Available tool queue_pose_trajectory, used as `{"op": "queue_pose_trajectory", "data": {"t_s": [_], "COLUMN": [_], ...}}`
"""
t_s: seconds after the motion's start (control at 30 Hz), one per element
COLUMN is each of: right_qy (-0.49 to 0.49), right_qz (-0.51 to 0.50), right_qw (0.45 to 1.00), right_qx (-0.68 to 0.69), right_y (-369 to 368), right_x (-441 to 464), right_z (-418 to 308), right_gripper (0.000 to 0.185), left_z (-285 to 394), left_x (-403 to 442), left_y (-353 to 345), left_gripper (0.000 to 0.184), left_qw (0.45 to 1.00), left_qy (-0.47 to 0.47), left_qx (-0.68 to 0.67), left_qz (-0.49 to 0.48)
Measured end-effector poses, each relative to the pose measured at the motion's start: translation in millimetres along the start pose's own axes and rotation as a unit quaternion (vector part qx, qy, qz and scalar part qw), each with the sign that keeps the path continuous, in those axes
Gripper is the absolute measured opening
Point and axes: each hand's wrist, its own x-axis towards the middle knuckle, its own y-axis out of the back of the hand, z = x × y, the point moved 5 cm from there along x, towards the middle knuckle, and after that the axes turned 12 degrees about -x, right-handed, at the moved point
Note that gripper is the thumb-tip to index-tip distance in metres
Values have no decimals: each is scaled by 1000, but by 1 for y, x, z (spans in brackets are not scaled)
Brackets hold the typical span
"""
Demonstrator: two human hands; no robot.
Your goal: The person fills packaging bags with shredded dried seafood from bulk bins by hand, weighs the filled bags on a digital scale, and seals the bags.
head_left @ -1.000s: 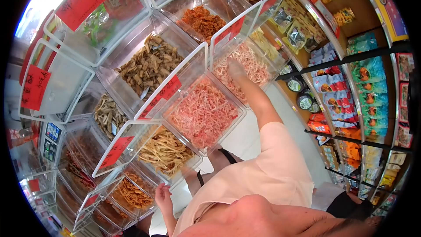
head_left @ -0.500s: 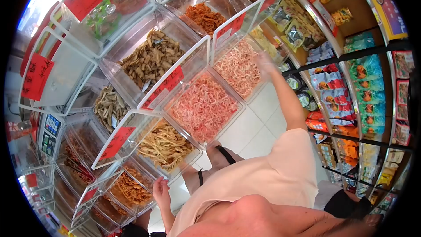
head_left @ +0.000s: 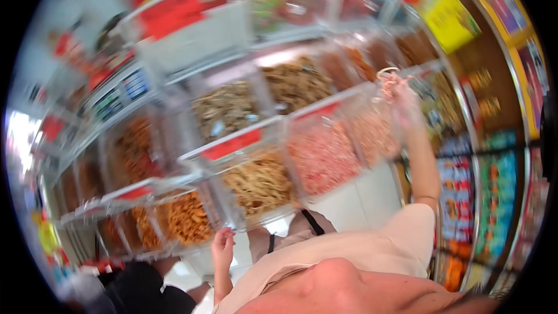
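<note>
1. Right hand [head_left: 405, 107]: closed on a loose clump of dried pink shreds [head_left: 392, 85], arm outstretched; motion-blurred, individual fingers indistinct.
2. Clump: at the fingertips, strands sticking out past the grip; near the far end of the palest pink shreds [head_left: 375, 131], exact height above cannot be told.
3. Left hand [head_left: 222, 249]: loosely open, fingers slightly bent, near the front edge of the bins; contact with the edge cannot be told.
4. Front row of clear bins [head_left: 294, 181], right to left: palest pink shreds, deeper pink shreds [head_left: 322, 154], yellowish strips [head_left: 258, 186], orange-brown pieces [head_left: 189, 219].
5. Row behind: grey-brown dried pieces [head_left: 226, 107], left; darker brown pieces [head_left: 297, 84], right.
6. Red card [head_left: 233, 145]: between the two rows, in front of the grey-brown pieces; lettering too blurred to read.
7. Right side: shelf of teal packets [head_left: 496, 192] and blue-and-red packets [head_left: 455, 177].
8. Upper right: yellow sign [head_left: 450, 20].
9. Lower left: another person, dark clothing [head_left: 148, 291].
</note>
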Motion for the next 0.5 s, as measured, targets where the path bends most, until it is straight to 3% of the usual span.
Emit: {"op": "queue_pose_trajectory", "data": {"t_s": [0.13, 0.23, 0.27, 0.33, 0.47, 0.5], "right_qy": [8, 79, 115, 179, 160, 155], "right_qz": [-236, -341, -452, -439, -530, -470], "right_qw": [969, 935, 884, 878, 832, 869], "right_qx": [-75, -56, -27, -72, -34, -19], "right_y": [-239, -438, -502, -626, -836, -867], "right_x": [-2, -6, 13, 3, 105, 120], "right_z": [-88, -139, -144, -176, -178, -180], "right_gripper": [26, 24, 19, 17, 8, 9], "left_z": [30, 43, 45, 38, 6, -21], "left_x": [-1, -1, -2, -8, -23, -24], "left_y": [68, 139, 162, 208, 276, 288], "left_gripper": [18, 16, 15, 15, 16, 16], "left_qw": [999, 995, 991, 985, 976, 973], "left_qy": [-43, -63, -78, -79, -34, -30], "left_qx": [-13, -18, -29, -52, -56, -72], "left_qz": [24, 75, 104, 143, 210, 217]}}
